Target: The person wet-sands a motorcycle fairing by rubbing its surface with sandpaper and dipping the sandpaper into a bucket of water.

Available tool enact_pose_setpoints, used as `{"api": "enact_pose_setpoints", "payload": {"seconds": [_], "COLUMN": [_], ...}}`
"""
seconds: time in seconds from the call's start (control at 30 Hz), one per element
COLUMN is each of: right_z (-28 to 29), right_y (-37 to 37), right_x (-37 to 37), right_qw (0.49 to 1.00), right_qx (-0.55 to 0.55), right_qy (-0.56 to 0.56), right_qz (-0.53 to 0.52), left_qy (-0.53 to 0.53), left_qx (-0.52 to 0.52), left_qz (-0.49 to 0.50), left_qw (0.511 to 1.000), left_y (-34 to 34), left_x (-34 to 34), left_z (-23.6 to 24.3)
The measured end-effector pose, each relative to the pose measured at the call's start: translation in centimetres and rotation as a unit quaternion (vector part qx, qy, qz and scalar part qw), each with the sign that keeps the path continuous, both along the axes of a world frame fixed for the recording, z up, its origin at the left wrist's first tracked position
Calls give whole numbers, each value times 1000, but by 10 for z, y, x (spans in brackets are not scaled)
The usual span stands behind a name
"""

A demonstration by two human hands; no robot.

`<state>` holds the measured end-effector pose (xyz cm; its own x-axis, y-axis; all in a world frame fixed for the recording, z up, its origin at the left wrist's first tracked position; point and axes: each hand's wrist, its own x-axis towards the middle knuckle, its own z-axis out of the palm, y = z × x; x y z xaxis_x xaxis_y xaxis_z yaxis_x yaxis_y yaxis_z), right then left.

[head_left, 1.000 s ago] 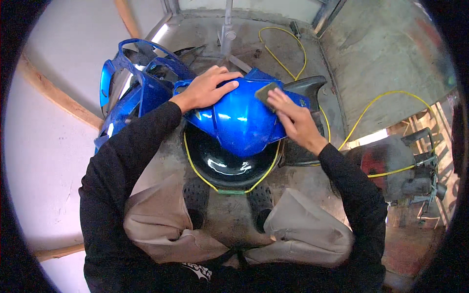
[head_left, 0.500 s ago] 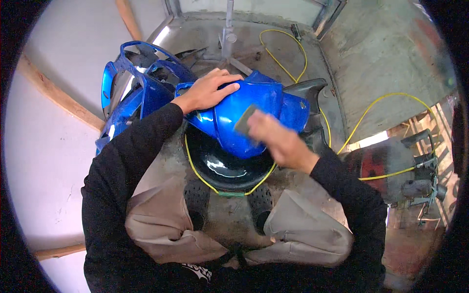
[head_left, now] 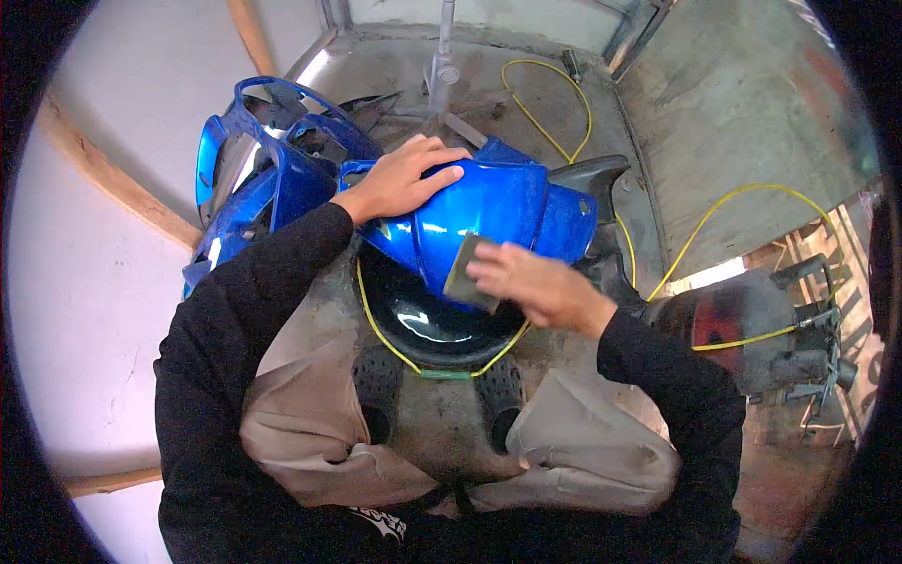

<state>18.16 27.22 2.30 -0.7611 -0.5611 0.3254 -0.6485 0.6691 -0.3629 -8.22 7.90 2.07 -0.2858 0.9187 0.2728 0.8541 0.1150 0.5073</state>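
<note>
A glossy blue motorcycle fairing panel lies over a black basin between my knees. My left hand presses flat on the panel's upper left part, fingers spread. My right hand holds a grey sanding pad against the panel's lower near edge. Both arms are in black sleeves.
More blue fairing parts are stacked at the left against a pale wall. A yellow hose loops over the concrete floor at the back and right. A black and red machine stands at the right. A metal stand rises behind the panel.
My right hand has slid the sanding pad from the panel's upper right down and left to its lower near edge. My left hand has stayed on the panel.
</note>
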Motion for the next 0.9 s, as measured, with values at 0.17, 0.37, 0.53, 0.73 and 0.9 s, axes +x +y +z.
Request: {"api": "enact_pose_setpoints", "payload": {"seconds": [0.17, 0.37, 0.53, 0.73, 0.9], "right_z": [-10, -2, -10, -5, -8], "right_y": [29, -11, 32, -15, 26], "right_x": [-23, -3, -27, -5, -33], "right_qw": [962, 999, 969, 999, 973], "right_qx": [-97, -31, -93, -2, -91], "right_qy": [72, -9, 42, 7, 58], "right_qz": [-243, -16, -226, 40, -206], "left_qy": [7, 9, 9, 30, 12], "left_qx": [12, -5, 19, 26, 28], "left_qz": [-2, 9, 2, 11, -2], "left_qw": [1000, 1000, 1000, 999, 1000], "left_y": [8, 4, 12, 2, 9], "left_x": [-9, -4, -7, 1, -6], "left_z": [-8, -3, -11, -7, -11]}}
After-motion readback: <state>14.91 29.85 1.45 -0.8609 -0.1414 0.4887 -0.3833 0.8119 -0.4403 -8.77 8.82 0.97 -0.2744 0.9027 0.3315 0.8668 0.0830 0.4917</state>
